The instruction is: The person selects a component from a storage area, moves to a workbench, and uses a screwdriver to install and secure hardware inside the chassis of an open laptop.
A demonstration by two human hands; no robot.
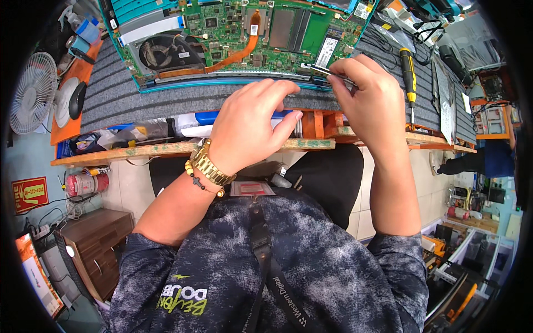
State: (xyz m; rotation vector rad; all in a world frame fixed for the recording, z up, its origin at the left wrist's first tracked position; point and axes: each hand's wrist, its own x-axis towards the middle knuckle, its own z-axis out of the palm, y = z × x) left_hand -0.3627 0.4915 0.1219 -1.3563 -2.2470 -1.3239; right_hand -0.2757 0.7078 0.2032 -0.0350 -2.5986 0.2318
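At the workbench, my right hand [373, 91] pinches a thin, dark tool [320, 69] between thumb and fingers, its far end near the lower end of a white-labelled module [327, 51]. I cannot tell whether tool and module touch. My left hand [250, 122] hangs loosely open just in front of the opened laptop base [222, 40], thumb and forefinger apart. The teal-rimmed base lies on a grey striped mat [108, 83], at the top of my view, its green circuitry exposed beside a black cooling fan [164, 54] and a copper heat pipe [254, 41]. A yellow-and-black screwdriver [409, 72] rests to the right; a white desk fan [34, 91] stands at far left.
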